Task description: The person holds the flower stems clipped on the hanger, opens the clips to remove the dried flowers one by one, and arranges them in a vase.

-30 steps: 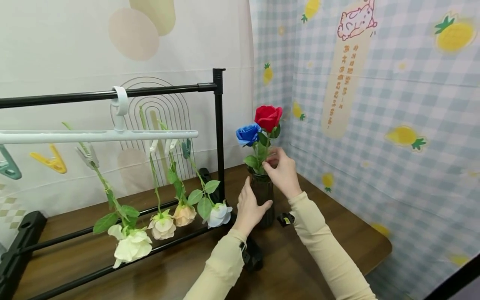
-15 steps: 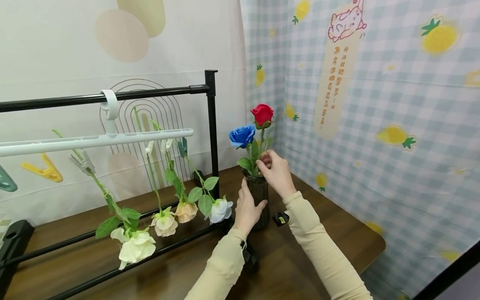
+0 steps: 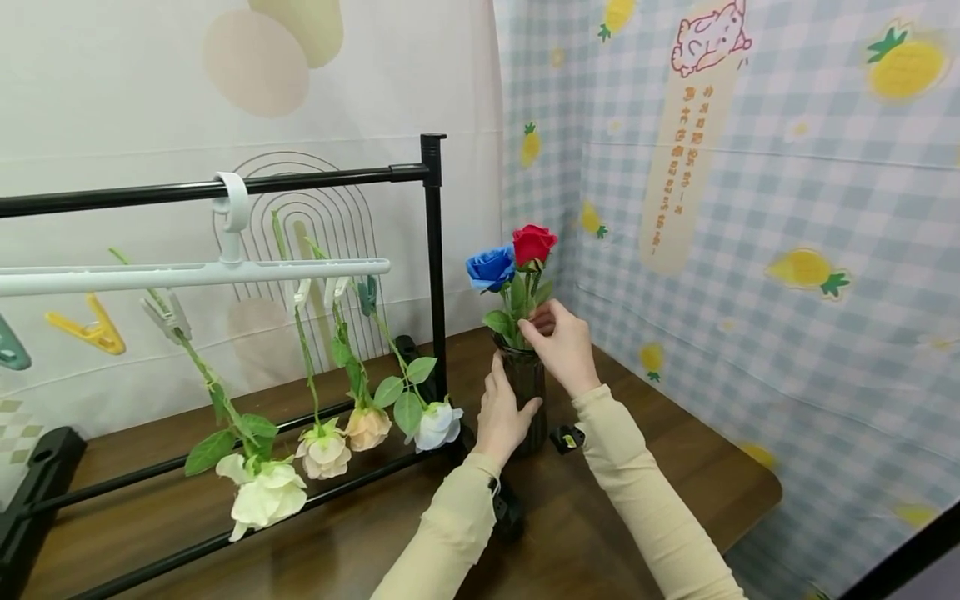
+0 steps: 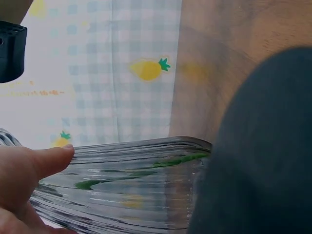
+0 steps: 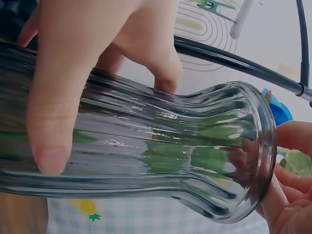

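Head view: lost the lower stem of the red rose (image 3: 535, 244) behind the right grip (image 3: 564, 346). Found the vase (image 3: 527, 377) partly covered by the left grip (image 3: 501, 419). Noted hanger (image 3: 315, 268), leftmost teal clip (image 3: 11, 346) and rack (image 3: 322, 180) cut off at left, sleeves (image 3: 442, 533) at bottom. Could not read small lettering (image 3: 686, 133) on the checked cloth (image 3: 735, 333). Left wrist view: lost part of the vase base behind a blurred dark shape (image 4: 263, 161), unidentified. Right wrist view: found vase base cut off at left, right grip at right; saw blue rose (image 5: 280, 107) only partly.

Ribbed smoky-glass vase (image 3: 531, 377) upright on brown table (image 3: 690, 467), blue rose (image 3: 491, 268) and higher red rose (image 3: 535, 243) inside.
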The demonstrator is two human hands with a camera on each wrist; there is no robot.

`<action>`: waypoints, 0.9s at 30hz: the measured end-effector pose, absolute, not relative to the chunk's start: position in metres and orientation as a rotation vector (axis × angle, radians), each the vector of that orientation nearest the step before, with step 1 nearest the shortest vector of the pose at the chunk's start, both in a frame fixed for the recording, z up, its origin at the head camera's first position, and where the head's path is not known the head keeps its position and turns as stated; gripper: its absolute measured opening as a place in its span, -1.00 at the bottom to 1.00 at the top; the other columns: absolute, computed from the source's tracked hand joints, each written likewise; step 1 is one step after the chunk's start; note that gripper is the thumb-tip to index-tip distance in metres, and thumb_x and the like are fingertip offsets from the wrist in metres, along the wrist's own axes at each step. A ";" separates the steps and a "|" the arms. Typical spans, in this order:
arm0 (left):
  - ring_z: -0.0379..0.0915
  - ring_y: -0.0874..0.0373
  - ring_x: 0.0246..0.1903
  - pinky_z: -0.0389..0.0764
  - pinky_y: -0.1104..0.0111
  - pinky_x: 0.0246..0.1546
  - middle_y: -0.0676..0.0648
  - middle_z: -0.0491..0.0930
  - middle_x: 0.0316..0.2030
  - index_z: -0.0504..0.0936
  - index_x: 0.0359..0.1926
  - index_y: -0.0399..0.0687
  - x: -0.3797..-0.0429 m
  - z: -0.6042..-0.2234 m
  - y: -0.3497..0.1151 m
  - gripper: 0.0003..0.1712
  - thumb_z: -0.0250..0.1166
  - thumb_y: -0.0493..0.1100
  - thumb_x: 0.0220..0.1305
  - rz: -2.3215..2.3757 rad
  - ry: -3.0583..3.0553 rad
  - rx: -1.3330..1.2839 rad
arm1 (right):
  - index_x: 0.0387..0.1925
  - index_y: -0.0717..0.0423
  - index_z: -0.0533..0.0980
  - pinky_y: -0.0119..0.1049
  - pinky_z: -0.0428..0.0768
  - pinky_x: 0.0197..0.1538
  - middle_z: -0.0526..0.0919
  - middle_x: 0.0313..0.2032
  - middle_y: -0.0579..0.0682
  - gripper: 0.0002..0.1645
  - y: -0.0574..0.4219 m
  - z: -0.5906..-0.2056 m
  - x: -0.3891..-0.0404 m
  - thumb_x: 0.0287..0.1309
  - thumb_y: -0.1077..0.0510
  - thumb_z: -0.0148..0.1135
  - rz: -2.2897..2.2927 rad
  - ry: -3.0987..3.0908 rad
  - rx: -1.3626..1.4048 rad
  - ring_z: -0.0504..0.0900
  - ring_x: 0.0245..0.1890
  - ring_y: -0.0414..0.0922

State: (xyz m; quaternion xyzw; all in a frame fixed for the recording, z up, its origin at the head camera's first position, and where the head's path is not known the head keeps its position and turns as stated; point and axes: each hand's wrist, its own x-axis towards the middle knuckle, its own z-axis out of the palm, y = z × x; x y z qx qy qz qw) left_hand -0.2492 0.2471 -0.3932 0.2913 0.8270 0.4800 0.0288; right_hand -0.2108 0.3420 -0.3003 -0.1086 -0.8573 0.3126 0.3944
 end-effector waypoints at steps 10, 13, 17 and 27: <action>0.35 -0.41 0.17 0.41 -0.27 0.01 -0.32 0.17 0.39 -0.18 0.53 -0.07 -0.249 -0.389 0.240 0.08 0.34 -0.02 0.24 1.413 2.578 0.948 | -0.14 0.30 0.62 -0.03 0.65 -0.16 0.74 -0.22 0.24 -0.66 0.342 -0.271 -0.185 0.24 0.08 0.23 0.626 -2.418 -0.299 0.72 -0.24 0.10; 0.35 -0.40 0.18 0.43 -0.23 0.04 -0.34 0.18 0.38 -0.20 0.53 -0.09 -0.251 -0.388 0.237 0.09 0.34 -0.01 0.24 1.386 2.568 0.966 | -0.10 0.30 0.60 -0.03 0.64 -0.13 0.72 -0.18 0.25 -0.67 0.341 -0.264 -0.175 0.23 0.11 0.24 0.600 -2.422 -0.299 0.71 -0.21 0.11; 0.28 -0.37 0.26 0.39 -0.16 0.18 -0.36 0.15 0.39 -0.25 0.54 -0.06 -0.255 -0.383 0.227 0.12 0.34 -0.03 0.24 1.359 2.519 0.959 | -0.10 0.27 0.59 -0.03 0.64 -0.11 0.72 -0.19 0.23 -0.71 0.336 -0.262 -0.170 0.24 0.14 0.24 0.604 -2.392 -0.231 0.71 -0.22 0.09; 0.67 -0.03 -0.24 0.63 0.18 -0.25 -0.14 0.72 -0.14 0.49 0.21 -0.16 -0.250 -0.326 0.160 -0.47 0.24 0.00 0.31 1.207 2.827 1.082 | -0.26 0.20 0.65 -0.20 0.61 -0.33 0.74 -0.39 0.09 -0.88 0.303 -0.270 -0.190 0.19 0.23 0.27 0.560 -2.152 0.031 0.66 -0.46 -0.09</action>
